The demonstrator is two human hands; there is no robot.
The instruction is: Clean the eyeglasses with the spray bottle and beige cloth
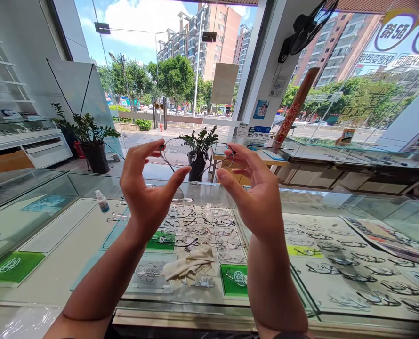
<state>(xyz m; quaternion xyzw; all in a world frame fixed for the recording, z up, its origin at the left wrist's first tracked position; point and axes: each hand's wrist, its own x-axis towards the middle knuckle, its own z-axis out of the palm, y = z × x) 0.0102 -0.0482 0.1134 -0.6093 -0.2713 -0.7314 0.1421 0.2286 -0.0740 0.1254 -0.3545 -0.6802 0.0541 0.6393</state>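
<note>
Your left hand (146,183) and right hand (257,193) are pinching glasses (171,162) mid-view, arms (101,278) pointing up from the bottom.

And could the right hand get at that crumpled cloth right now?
Probably not without letting go: the right hand is holding one side of the eyeglasses. Otherwise the way looks free, with the cloth lying uncovered on the glass countertop.

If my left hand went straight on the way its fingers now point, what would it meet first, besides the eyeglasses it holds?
Most likely the right hand, facing the left hand across the eyeglasses. With only one view the depth is unclear, so it might pass in front or behind.
</note>
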